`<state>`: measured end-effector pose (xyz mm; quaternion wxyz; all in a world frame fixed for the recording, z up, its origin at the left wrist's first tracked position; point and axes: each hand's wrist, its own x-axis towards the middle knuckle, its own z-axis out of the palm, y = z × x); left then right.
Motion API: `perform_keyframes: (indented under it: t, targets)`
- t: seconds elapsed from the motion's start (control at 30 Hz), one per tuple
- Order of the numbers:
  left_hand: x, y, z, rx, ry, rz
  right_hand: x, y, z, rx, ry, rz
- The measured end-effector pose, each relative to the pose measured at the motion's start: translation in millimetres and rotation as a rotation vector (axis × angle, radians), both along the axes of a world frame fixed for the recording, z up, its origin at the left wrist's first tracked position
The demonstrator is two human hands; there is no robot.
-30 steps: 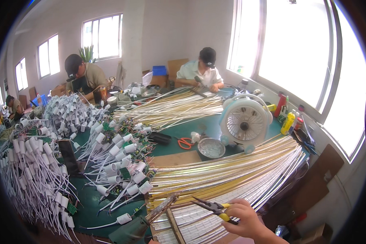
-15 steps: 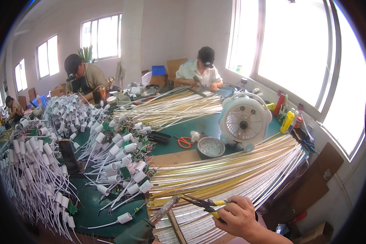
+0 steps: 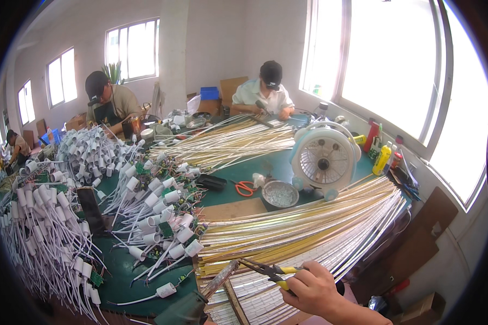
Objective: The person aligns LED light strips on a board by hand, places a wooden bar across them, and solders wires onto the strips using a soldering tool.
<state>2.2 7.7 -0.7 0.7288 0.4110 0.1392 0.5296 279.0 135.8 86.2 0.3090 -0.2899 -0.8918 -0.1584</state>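
Observation:
My right hand (image 3: 312, 290) is at the lower middle, closed around yellow-handled pliers (image 3: 268, 269) whose dark jaws point left. The jaws hover over a thick bundle of long yellow and white light strips (image 3: 309, 227) that fans across the green table (image 3: 276, 165). Just left of the jaws a soldering iron (image 3: 218, 280) rests tilted in a dark stand (image 3: 181, 311). My left hand is out of sight.
White tube end caps with wires (image 3: 157, 216) lie piled left of the strips. A white desk fan (image 3: 324, 157), a metal bowl (image 3: 279, 194) and orange scissors (image 3: 245, 188) stand behind. Two people (image 3: 268, 92) work at the far end. Bottles (image 3: 382, 157) line the window sill.
My right hand with the pliers has shifted slightly left and down over the strips. The rest of the table looks the same.

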Motion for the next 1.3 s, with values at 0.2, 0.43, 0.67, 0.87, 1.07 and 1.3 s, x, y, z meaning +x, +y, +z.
perform_keyframes:
  t: [0.2, 0.43, 0.67, 0.87, 1.07, 1.3]
  targets:
    - [3, 3, 3, 0.085, 0.018, -0.011, 0, -3, 1, -0.059, 0.05, 0.011]
    - [3, 5, 8, 0.132, 0.085, -0.034, -1, -4, -5, -0.108, 0.152, 0.034]
    - [3, 5, 6, 0.127, 0.092, -0.08, -1, -6, -11, -0.187, 0.2, 0.056]
    - [4, 4, 1, 0.104, 0.077, -0.109, 1, -6, -14, -0.285, 0.2, 0.067]
    - [7, 2, -1, 0.128, 0.098, -0.041, 1, -1, -9, -0.343, 0.209, 0.058]
    - [4, 2, -8, 0.072, -0.292, -0.038, -4, 83, -3, -0.358, 0.128, -0.11]
